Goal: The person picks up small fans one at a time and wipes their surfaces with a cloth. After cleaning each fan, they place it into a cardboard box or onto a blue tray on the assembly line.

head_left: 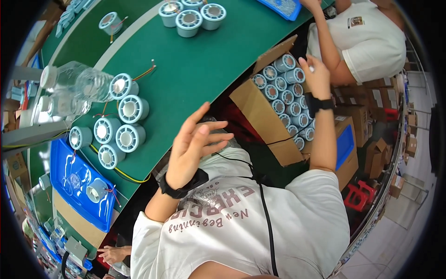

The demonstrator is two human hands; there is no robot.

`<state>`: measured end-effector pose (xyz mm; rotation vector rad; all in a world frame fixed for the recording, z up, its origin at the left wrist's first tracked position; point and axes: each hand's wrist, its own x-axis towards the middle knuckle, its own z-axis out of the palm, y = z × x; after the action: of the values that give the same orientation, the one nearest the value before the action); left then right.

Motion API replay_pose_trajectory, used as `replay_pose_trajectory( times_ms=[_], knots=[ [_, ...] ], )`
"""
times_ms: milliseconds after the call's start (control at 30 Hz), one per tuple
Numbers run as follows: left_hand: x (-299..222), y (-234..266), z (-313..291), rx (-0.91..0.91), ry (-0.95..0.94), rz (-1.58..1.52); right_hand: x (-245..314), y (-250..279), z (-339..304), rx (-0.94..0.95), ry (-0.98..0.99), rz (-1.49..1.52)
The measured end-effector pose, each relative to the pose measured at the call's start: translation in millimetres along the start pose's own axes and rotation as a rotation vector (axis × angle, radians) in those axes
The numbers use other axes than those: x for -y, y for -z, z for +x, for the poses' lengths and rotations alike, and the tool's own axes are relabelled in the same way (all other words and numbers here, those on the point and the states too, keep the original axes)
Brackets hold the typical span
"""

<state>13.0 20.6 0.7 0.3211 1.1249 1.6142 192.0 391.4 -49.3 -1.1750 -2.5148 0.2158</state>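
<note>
My left hand [195, 146] is raised in front of my shirt, beside the green table's edge. Its fingers are spread and hold nothing. Over the far right side of an open cardboard box [253, 111], my right hand [317, 76] has its fingers curled. A small white bit shows between them, too small to name. Rows of light-blue round units [286, 96] with silver or coppery centres fill the box. On the table left of my left hand stands a group of similar light-blue units [133, 109] with slotted rims, some with thin wires attached.
More light-blue units [189, 23] stand at the table's far side. Clear plastic bottles [76, 83] lie at left, above a blue tray [83, 186] holding one unit. A co-worker in a white shirt [371, 42] is at far right. Cartons [357, 118] and a red stool [360, 195] stand behind the box.
</note>
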Motion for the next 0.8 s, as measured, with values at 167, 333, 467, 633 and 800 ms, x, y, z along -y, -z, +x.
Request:
replay_pose_trajectory(
  times_ms=[167,333,467,633,800],
  knots=[
    [16,5,7,0.063,-0.014,-0.007,201,116,5,0.281,0.125,0.919],
    [14,13,-10,0.126,-0.093,0.023,364,117,60,0.366,0.516,0.477],
    [7,21,-31,0.086,-0.145,0.024,418,-45,172,0.151,0.915,0.287],
    [-1,36,-54,-0.049,-0.205,-0.002,473,-123,187,0.365,0.600,-0.199],
    [-7,43,-54,-0.115,-0.243,-0.060,447,-121,202,0.267,0.618,-0.176]
  ],
)
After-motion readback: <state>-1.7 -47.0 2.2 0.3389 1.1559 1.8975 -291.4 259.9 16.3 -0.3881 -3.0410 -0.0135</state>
